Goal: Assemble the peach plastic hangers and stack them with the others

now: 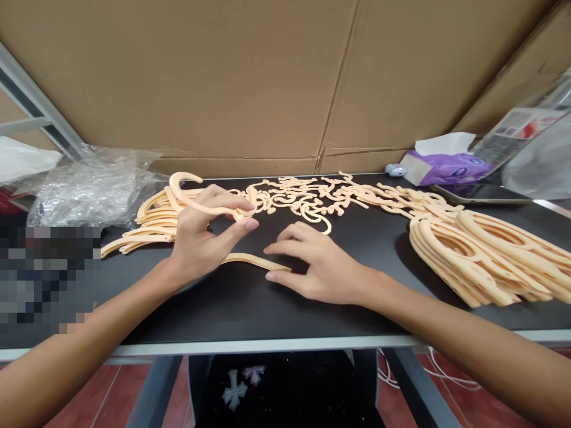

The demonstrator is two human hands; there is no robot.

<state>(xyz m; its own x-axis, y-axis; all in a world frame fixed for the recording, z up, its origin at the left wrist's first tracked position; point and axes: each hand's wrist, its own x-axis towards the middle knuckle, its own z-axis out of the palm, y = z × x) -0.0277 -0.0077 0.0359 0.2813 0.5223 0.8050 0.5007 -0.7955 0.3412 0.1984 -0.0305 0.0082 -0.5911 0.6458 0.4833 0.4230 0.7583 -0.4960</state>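
Observation:
My left hand (203, 238) is closed in a pinch on a peach plastic hook piece (191, 196), holding it just above the black table (232, 303). My right hand (319, 264) rests on the table with its fingers curled, thumb and fingertips touching the end of a curved peach hanger arm (252, 260) that runs under my left hand. Small loose hook pieces (307, 199) lie scattered along the back of the table.
A stack of peach hangers (486, 255) sits at the right, another pile of hanger parts (149, 223) at the left. Crumpled clear plastic (89, 190) lies at back left. A purple tissue pack (446, 163) and a phone (482, 193) sit at back right. A cardboard wall (267, 77) stands behind.

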